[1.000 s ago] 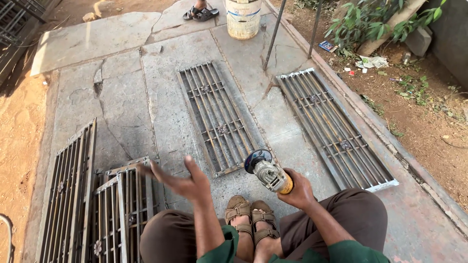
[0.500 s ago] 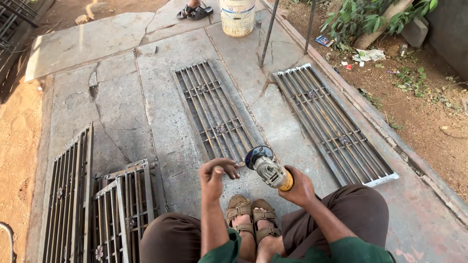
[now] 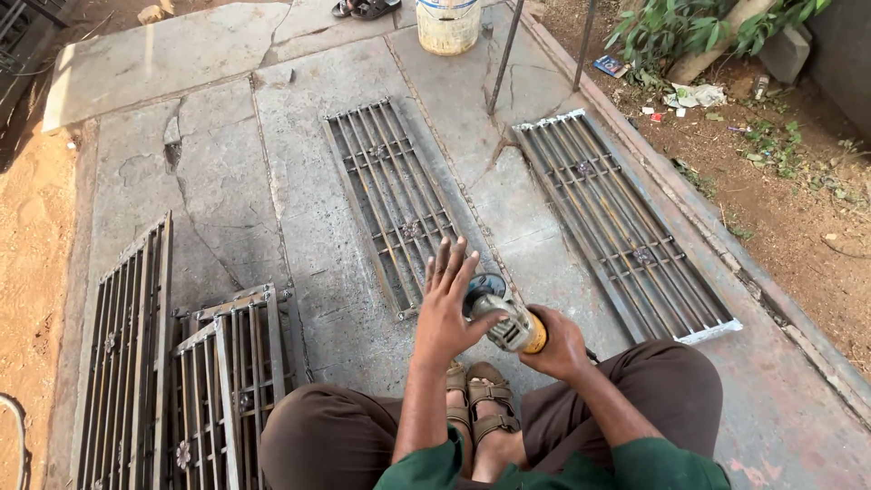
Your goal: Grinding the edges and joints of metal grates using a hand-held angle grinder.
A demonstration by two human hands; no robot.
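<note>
Cracked concrete floor (image 3: pixel 227 209) was strewn with metal grilles (image 3: pixel 395 195). An angle grinder (image 3: pixel 506 319), above the sandalled feet, was gripped by the right hand (image 3: pixel 561 343); left hand (image 3: pixel 446 313) fingers were spread over its head.

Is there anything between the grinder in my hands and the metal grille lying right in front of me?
Nothing visible: only bare concrete separates the yellow-bodied angle grinder, gripped by both hands, from the rusty barred metal grille ahead.
</note>
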